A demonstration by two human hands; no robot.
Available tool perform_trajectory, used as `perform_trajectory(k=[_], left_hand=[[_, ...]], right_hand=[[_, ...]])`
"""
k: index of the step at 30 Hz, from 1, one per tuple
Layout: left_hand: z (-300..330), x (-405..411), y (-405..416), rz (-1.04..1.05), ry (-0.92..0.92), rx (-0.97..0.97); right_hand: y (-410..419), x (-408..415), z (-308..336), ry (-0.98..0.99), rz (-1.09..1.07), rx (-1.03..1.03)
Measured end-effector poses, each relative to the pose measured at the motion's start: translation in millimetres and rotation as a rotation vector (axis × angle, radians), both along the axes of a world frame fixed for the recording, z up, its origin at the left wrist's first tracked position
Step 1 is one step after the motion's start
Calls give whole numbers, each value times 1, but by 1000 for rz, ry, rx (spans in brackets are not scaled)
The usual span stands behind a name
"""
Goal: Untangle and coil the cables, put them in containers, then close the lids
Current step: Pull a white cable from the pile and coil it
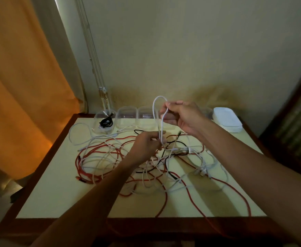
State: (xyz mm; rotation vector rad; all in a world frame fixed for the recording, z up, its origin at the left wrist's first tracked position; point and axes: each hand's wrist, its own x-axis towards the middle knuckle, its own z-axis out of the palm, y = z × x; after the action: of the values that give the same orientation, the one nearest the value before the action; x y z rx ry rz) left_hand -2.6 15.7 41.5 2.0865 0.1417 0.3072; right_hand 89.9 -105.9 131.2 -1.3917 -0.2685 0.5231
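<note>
— Dim room, pale table point(57, 202) with a dark wooden rim, near edge toward us. What lies on it?

— Closest, a red cable point(190, 195) trails over the near edge. Past it, a tangle of cables point(128, 157), red, white and black, is spread across the middle of the table.

— And the hands?

— Above the tangle, the left hand point(147, 142) has its grip clamped on a white cable point(161, 122) low down, fingers curled round the strands. The right hand point(181, 115) is higher and farther back, thumb and fingers pinching the same cable near the top, so that a tall narrow loop stands up between the two hands.

— Behind them?

— A row of clear containers point(127, 115) along the far edge. The leftmost container point(104, 122) holds a coiled black cable point(106, 123) on top of something white. At the far right, a stack of white lids point(227, 119). Orange curtain point(21, 86) on the left, plain wall point(199, 41) behind.
</note>
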Motion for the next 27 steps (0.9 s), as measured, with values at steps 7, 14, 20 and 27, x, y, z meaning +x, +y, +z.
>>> perform_trajectory(k=[7, 14, 20, 27], left_hand=[[34, 8, -29, -60, 41, -411], [7, -8, -2, -19, 300, 196], [7, -23, 1, 326, 51, -500], [47, -5, 9, 295, -259, -405]], right_hand=[[-50, -6, 10, -61, -157, 12], [-102, 5, -10, 89, -345, 56], [-123, -19, -29, 5, -245, -36], [-122, -25, -22, -334, -371, 14]])
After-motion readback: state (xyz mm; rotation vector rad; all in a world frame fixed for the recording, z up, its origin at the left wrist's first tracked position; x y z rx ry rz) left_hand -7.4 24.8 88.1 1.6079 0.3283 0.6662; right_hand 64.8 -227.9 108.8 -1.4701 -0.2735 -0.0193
